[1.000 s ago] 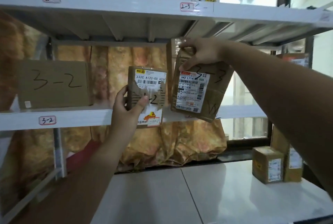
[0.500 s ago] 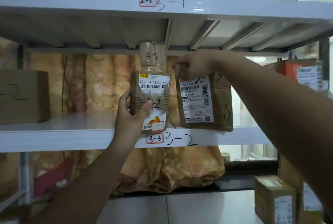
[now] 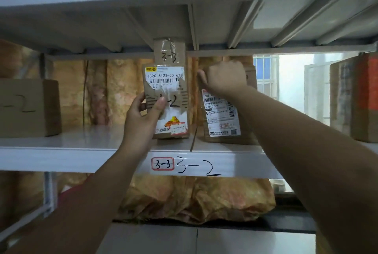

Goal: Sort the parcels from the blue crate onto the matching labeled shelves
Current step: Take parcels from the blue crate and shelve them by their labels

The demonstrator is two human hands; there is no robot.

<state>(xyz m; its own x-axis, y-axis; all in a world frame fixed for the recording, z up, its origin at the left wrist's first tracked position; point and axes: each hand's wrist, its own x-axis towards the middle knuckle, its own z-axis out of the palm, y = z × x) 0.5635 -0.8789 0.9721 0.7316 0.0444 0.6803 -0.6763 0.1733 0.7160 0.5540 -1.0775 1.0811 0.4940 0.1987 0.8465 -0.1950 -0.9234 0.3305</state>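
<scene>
Change: right parcel (image 3: 223,118) now stands upright on the shelf (image 3: 61,157); earlier it hung tilted in the air.
Left hand (image 3: 143,118): grip pinching the left parcel (image 3: 166,100) at its lower left edge, thumb across the front.
Right hand (image 3: 223,78): grip closed over the right parcel's top.
Left parcel: marked "-2", at 9 o'clock of the right parcel, just beside it.
Shelf tag (image 3: 162,163): "3-3", at 6 o'clock below the left parcel.
Taller parcel (image 3: 169,53): marked "3-3", behind.

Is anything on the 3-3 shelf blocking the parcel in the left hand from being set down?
Nothing lies on the shelf under the left hand's parcel. A taller box marked 3-3 stands right behind it, limiting depth, and the right hand's parcel stands just to its right.
</scene>
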